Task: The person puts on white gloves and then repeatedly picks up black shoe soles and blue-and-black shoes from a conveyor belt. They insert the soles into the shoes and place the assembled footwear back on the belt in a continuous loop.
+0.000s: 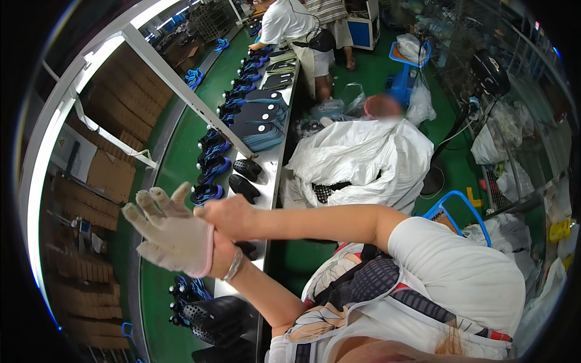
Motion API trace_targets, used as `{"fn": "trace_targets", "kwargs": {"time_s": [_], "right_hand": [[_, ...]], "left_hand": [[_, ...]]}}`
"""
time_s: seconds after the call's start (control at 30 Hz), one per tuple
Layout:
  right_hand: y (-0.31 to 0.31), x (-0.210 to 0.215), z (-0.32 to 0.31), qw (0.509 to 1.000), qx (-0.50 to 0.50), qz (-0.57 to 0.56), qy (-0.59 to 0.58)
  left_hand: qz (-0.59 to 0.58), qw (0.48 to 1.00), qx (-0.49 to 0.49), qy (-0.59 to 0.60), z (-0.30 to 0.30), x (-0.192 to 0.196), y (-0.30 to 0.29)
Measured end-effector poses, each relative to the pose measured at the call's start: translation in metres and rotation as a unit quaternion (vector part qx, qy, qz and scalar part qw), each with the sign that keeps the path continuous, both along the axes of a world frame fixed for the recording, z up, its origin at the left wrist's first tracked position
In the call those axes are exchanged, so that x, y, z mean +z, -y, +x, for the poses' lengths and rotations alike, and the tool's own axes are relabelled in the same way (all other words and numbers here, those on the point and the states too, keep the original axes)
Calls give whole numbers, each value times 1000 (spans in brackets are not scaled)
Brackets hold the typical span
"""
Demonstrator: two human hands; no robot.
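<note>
My left hand [172, 233] wears a pale, worn work glove with a pink cuff, and its fingers are spread and point up and to the left. A bracelet [233, 264] sits on that wrist. My bare right hand [229, 216] lies across the wrist and pinches the glove's cuff [209, 249]. Both hands hover over the edge of a green conveyor belt [181, 151]. Just behind them on the belt are blue and black shoes [207, 193] and black soles [245, 187].
More blue shoes [242, 88] and dark insoles [261, 130] run up the belt toward a person in white [290, 24]. A big white sack [363, 163] and a blue chair [451, 202] stand on the right. Cardboard boxes [109, 175] are stacked on the left. Black perforated shoes [218, 317] lie near the bottom.
</note>
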State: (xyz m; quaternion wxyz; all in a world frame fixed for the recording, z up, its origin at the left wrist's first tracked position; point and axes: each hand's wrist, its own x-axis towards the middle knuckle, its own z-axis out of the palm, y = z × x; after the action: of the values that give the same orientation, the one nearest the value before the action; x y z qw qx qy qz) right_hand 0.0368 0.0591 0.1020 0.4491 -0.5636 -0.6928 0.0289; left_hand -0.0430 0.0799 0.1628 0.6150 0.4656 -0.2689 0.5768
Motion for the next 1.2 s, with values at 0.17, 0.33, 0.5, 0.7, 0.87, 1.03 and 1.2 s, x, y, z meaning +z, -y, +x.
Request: {"fn": "trace_targets", "kwargs": {"time_s": [0.17, 0.33, 0.5, 0.7, 0.87, 1.03, 1.2], "right_hand": [[37, -9, 9, 995, 81, -24, 46], [67, -19, 16, 981, 99, -49, 158], [79, -28, 33, 993, 51, 77, -71], [89, -45, 47, 976, 94, -46, -190], [99, -67, 59, 936, 102, -176, -287], [92, -95, 77, 865, 182, -288, -367], [83, -90, 67, 889, 273, -275, -243]], "left_hand": [[-208, 974, 81, -36, 14, 15, 29], [-255, 914, 191, -250, 18, -7, 13], [-50, 648, 559, -514, 21, -72, -16], [-12, 349, 628, -696, 24, -81, 18], [57, 236, 702, -669, 34, -105, 42], [62, 183, 654, -731, 43, -143, 45], [-126, 508, 459, -718, 20, -173, 27]]}}
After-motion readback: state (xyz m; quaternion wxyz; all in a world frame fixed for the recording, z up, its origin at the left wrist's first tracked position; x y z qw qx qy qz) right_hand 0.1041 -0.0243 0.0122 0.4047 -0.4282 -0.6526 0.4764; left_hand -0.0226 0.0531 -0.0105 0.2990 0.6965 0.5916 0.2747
